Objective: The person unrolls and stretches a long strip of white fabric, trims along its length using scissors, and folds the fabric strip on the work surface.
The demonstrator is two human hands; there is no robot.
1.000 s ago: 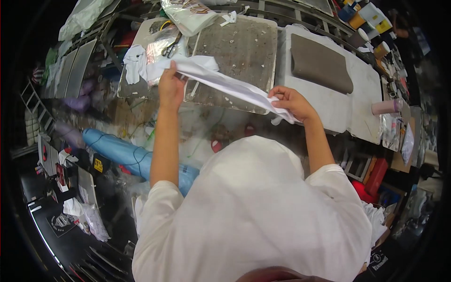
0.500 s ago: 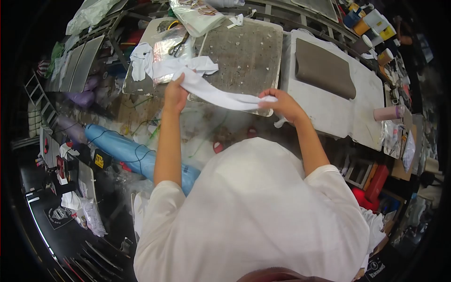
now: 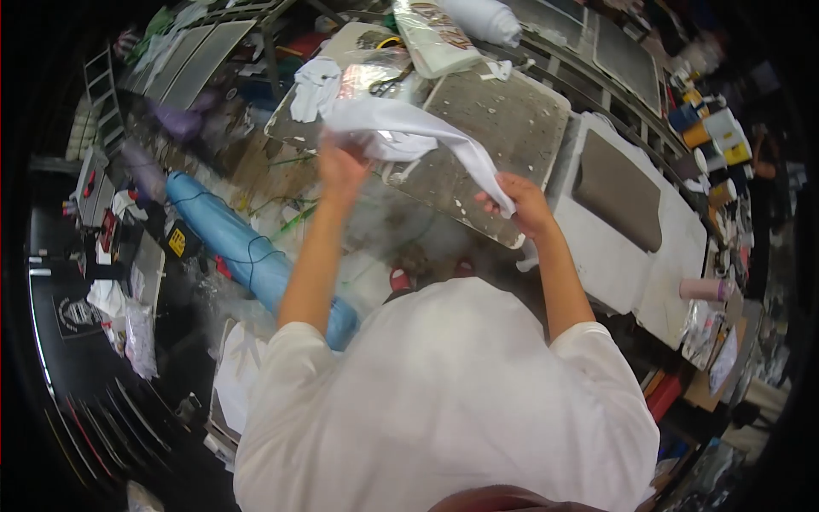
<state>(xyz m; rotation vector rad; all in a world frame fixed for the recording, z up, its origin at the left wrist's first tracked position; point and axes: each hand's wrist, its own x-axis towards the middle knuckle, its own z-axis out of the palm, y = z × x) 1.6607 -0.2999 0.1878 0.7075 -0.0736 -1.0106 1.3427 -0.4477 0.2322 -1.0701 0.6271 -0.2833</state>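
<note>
A long strip of white cloth [image 3: 426, 124] arches in the air between my hands, above the near edge of a stained grey board [image 3: 503, 111]. My right hand [image 3: 525, 205] pinches its lower right end, fingers closed. At the other end, my left hand [image 3: 343, 173] is smeared by motion but appears closed on the cloth. Behind the strip, more white cloth pieces [image 3: 314, 88] lie on the worktable beside a clear plastic packet and black-handled scissors [image 3: 388, 84]. Part of that pile is hidden by the raised strip.
A printed plastic bag [image 3: 435, 38] lies at the back of the table. On the white table to the right rests a brown flat sheet [image 3: 618, 188], with a pink tumbler [image 3: 704, 289] near its edge. A long blue wrapped roll [image 3: 226, 230] leans at lower left, a cord across it.
The strip has gone from sagging to arching upward as my left hand swings. My right hand has shifted slightly right and down in view. The whole view has turned a little.
</note>
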